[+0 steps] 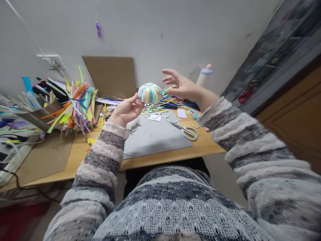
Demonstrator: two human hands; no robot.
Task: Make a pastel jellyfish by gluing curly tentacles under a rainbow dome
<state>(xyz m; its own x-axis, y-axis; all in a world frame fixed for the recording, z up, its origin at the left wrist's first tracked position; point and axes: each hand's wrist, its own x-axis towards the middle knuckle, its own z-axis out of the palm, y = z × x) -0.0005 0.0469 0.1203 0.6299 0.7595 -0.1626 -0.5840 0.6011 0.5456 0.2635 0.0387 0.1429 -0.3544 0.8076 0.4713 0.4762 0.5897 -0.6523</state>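
My left hand (129, 108) pinches the left edge of a small dome (150, 93) striped in pastel pink, yellow, blue and purple, apparently made of fuzzy pipe cleaners. It is held up above the table, rounded side up, with short bits hanging under its rim. Just right of the dome, my right hand (177, 83) is raised with fingers spread and nothing visible in it. Below both hands lies a grey mat (157, 137) with a white card (155, 117) on it. Scissors (189, 133) with pale handles rest at the mat's right side.
A thick bundle of coloured pipe cleaners (75, 107) stands at the left beside a holder of sticks (37, 117). More loose pipe cleaners (173, 101) lie behind the mat. Cardboard (110, 75) leans on the wall, and a white bottle-like object (202, 78) stands at the back right.
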